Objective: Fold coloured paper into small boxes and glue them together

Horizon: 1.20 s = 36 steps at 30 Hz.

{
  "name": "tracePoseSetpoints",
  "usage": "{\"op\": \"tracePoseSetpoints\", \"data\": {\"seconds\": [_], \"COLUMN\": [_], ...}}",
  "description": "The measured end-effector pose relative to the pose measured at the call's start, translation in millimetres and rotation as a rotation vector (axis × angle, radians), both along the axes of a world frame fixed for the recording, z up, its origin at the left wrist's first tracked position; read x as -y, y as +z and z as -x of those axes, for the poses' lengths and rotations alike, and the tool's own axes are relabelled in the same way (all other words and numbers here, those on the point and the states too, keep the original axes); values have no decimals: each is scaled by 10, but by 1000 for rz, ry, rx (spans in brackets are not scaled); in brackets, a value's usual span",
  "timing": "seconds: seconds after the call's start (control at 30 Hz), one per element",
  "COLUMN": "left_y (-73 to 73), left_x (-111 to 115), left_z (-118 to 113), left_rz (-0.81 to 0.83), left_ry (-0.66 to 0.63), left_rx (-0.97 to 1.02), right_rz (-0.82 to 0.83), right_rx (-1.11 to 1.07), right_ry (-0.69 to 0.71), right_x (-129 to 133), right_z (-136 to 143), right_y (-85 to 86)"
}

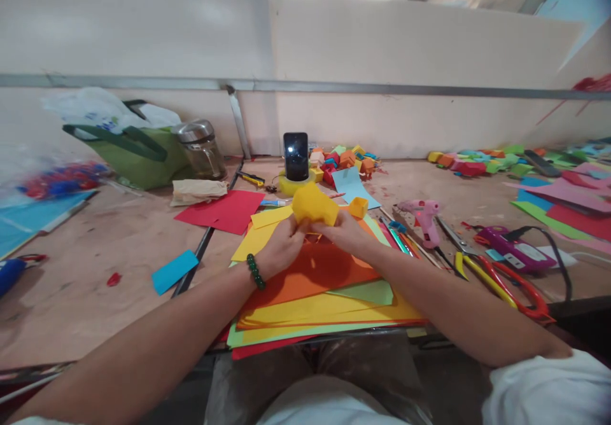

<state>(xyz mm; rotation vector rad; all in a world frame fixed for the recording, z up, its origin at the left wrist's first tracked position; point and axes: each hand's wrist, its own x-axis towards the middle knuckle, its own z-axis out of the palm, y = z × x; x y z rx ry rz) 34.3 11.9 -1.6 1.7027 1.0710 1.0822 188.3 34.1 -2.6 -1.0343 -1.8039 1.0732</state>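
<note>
Both hands meet at a small yellow paper piece (315, 203) above a stack of coloured sheets. My left hand (285, 243), with a green bead bracelet (256, 271) on its wrist, pinches the lower left edge of the piece. On the lower right edge, my right hand (346, 234) has its fingers closed. Orange paper (310, 278) lies on top of the stack under the hands, with yellow sheets (286, 313) beneath it. Just behind my right hand sits a small yellow paper box (358, 207).
A phone (296, 156) stands behind the hands beside a pile of paper cubes (351, 159). Rightward lie a pink glue gun (426, 220), scissors (518, 291) and a purple device (518, 247). A glass jar (203, 151) and green bag (143, 158) stand back left.
</note>
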Motion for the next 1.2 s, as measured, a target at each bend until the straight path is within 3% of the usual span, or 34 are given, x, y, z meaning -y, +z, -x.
{"op": "tracePoseSetpoints", "data": {"seconds": [0.13,0.27,0.4,0.6,0.73,0.87,1.03,1.13,1.2], "left_y": [15,59,72,62,73,76,93,114,125], "left_x": [-89,-80,-70,-20,19,-4,4,30,42], "left_z": [102,134,128,119,92,95,119,130,137], "left_rz": [36,-87,-130,-224,-257,-280,-336,-409,-460], "left_ry": [31,-8,-8,19,-2,52,191,246,262], "left_rx": [-169,-315,-411,-581,-558,-477,-439,-460,-495], "right_rz": [-57,-173,-172,-416,-538,-609,-547,-405,-309], "right_rx": [156,26,-16,180,403,400,222,128,86], "right_ry": [-10,-86,-40,43,-18,33,171,290,264], "right_x": [-9,-68,-110,11,34,-18,-35,-1,30], "right_z": [-106,-211,-265,-244,-222,-239,-326,-360,-343], "right_y": [90,199,217,271,239,181,255,361,401]}}
